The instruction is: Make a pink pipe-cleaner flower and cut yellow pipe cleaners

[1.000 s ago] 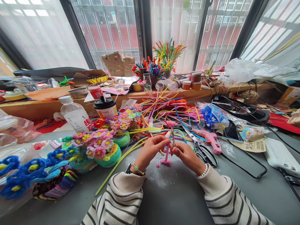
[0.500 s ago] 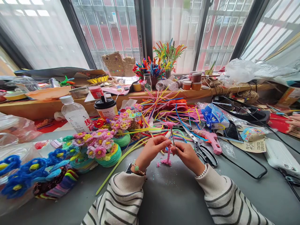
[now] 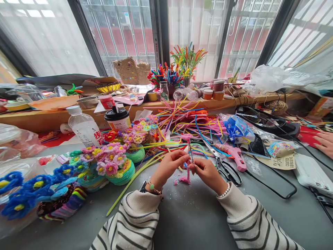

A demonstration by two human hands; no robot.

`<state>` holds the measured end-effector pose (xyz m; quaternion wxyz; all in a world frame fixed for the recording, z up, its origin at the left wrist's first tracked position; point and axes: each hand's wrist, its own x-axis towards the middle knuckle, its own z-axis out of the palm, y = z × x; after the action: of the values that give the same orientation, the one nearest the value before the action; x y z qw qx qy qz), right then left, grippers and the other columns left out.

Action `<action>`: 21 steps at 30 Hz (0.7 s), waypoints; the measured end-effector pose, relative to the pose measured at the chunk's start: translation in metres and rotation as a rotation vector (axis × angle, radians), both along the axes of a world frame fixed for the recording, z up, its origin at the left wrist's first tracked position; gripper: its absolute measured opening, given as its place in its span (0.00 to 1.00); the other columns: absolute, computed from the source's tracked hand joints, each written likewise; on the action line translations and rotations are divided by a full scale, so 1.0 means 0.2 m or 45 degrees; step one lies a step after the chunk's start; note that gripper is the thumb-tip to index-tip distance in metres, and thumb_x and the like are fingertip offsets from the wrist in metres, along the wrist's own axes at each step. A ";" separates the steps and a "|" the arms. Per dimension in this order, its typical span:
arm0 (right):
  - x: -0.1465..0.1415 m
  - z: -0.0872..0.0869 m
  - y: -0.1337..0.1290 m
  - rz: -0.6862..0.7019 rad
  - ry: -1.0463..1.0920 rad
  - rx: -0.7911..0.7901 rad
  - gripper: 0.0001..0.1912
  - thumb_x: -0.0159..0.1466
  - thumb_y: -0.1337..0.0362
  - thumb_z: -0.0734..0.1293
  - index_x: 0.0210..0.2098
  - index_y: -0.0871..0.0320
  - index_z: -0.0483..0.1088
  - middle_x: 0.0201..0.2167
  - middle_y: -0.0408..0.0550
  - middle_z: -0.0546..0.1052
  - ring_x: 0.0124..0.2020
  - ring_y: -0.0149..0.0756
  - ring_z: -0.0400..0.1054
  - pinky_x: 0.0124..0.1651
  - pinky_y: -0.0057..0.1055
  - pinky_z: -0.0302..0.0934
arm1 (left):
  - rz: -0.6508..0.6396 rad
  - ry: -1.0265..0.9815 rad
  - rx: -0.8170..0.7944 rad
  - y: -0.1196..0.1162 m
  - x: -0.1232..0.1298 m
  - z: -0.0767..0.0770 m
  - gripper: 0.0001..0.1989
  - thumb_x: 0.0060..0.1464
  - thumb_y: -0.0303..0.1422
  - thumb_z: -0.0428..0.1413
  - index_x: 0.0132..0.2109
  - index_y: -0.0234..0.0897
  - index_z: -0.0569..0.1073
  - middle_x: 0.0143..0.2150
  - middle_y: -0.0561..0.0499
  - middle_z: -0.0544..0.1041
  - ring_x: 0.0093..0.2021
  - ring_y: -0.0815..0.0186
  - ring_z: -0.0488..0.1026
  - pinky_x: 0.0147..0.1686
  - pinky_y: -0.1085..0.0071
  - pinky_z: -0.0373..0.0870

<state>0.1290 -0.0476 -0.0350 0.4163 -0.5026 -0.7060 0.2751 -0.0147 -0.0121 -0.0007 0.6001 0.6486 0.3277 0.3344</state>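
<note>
Near the middle of the grey table, my left hand point(image 3: 172, 167) pinches a pink fuzzy pipe cleaner piece point(image 3: 185, 179), whose ends show above and below the fingers. Close beside it, my right hand point(image 3: 206, 172) is closed on small scissors point(image 3: 191, 154), their thin blades pointing up along the pink piece. The fingertips of both hands nearly meet. Pink scraps and glitter lie on the table under the hands.
Large scissors point(image 3: 221, 163) and a pink glue gun point(image 3: 235, 156) with its cord lie right. Pipe cleaners point(image 3: 179, 121) pile up behind. Fuzzy flowers point(image 3: 110, 158), a bottle point(image 3: 83, 126) and a lidded cup point(image 3: 117, 119) stand left. Another person's hand point(image 3: 325, 142) shows at the right edge.
The pink piece's lower end has shifted slightly, and its top sits a little further left. The other person's hand has come further into view at the right edge. My hands have barely moved.
</note>
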 end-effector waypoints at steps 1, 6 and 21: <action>0.00 0.00 0.00 0.013 -0.005 -0.001 0.25 0.55 0.46 0.53 0.15 0.58 0.58 0.14 0.40 0.57 0.18 0.27 0.51 0.21 0.25 0.45 | -0.006 0.002 0.000 0.00 0.00 0.00 0.09 0.44 0.36 0.53 0.27 0.33 0.68 0.23 0.56 0.65 0.23 0.75 0.59 0.24 0.78 0.57; 0.00 0.01 -0.01 0.035 0.020 -0.014 0.25 0.55 0.45 0.52 0.15 0.58 0.57 0.15 0.40 0.57 0.19 0.27 0.51 0.22 0.25 0.45 | -0.043 0.015 0.008 0.00 0.00 0.00 0.09 0.45 0.36 0.53 0.27 0.33 0.68 0.23 0.56 0.65 0.24 0.75 0.60 0.25 0.78 0.57; 0.00 0.00 0.00 0.096 0.008 -0.063 0.29 0.55 0.42 0.47 0.19 0.60 0.60 0.17 0.41 0.61 0.20 0.28 0.54 0.24 0.25 0.48 | 0.036 0.010 -0.008 0.01 0.00 -0.03 0.11 0.44 0.38 0.53 0.28 0.33 0.68 0.25 0.55 0.67 0.26 0.73 0.62 0.27 0.77 0.60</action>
<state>0.1293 -0.0482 -0.0352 0.3953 -0.4847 -0.7163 0.3095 -0.0156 -0.0102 -0.0059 0.5961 0.6434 0.3402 0.3391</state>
